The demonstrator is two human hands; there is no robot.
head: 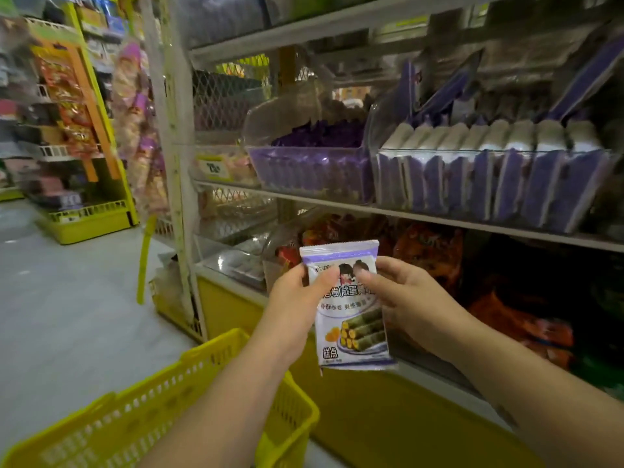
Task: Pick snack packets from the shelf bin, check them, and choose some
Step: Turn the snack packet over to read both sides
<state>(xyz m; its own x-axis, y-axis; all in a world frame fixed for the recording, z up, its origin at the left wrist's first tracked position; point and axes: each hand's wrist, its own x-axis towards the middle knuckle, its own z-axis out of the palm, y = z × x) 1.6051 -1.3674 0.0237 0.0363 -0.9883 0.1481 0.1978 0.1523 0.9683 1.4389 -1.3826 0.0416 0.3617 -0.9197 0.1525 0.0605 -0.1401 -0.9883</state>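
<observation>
Holding the snack packet [349, 312] upright, long axis vertical, both grips clamped on its upper half, left hand [297, 298] and right hand [405, 292] equally near, yellow basket [202, 383] below-left, shelf bin [472, 184] above.

purple-white snack packet [349, 309] — upright, front showing, before shelf

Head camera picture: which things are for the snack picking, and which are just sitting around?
For the job: purple snack packet, held by left hand and right hand; shelf bin of purple packets; yellow basket.
Just around: orange bags on the lower shelf; hanging snack strips; far yellow rack.
</observation>
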